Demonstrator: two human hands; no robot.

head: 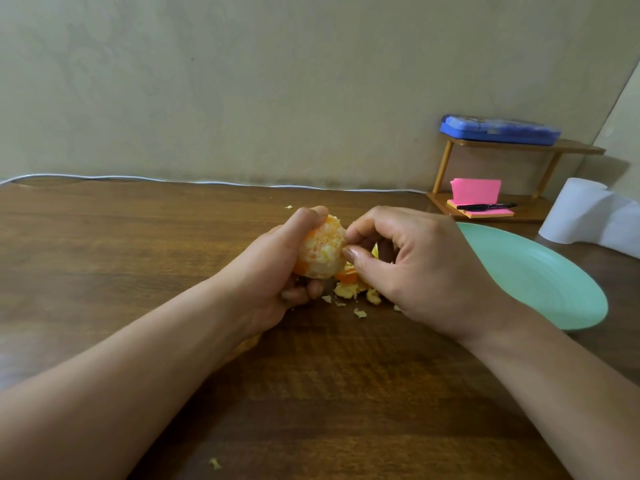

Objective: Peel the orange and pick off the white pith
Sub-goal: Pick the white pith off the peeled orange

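A stray scrap lies low in the frame, left of centre, on the table. At mid-frame your left hand curls round the orange, mostly stripped, turning its patchy side up toward you. Your right hand, fingers curled, pinches pith at the fruit's right flank between thumb and forefinger. Peelings pile directly beneath, probably let fall there. Farther right the green plate likely awaits the cleaned fruit.
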